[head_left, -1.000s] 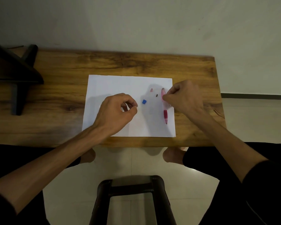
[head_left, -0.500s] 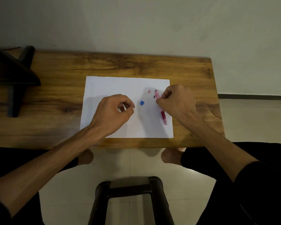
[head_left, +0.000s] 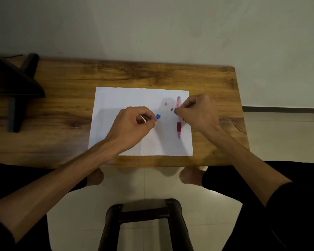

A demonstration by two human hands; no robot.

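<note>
Any print on the pink pen [head_left: 179, 126] is too small to read, and the white paper [head_left: 127, 98] under it shows only faint smudges, no writing that can be made out. The pen lies on the right part of the sheet, running near to far, its darker red grip toward you. Your right hand [head_left: 198, 113] has its fingers curled and pinches the pen about midway along the barrel, covering that stretch; a thin dark line crosses the far half of the barrel, and you cannot tell what it is. Your left hand [head_left: 132, 125] is curled too, thumb and forefinger drawn together, with the forefinger tip right at a small blue piece [head_left: 158, 116] on the paper; whether it grips that piece or anything else cannot be told. Between your hands lie a tiny dark piece [head_left: 171, 109] and, farther off, a tiny pink piece [head_left: 166, 103], both too small to identify. The paper rests on the wooden counter [head_left: 71, 105]. A dark stand [head_left: 16, 87] at the far left is cut off by the frame edge, and a dark stool [head_left: 145, 214] near you is cut off below.
</note>
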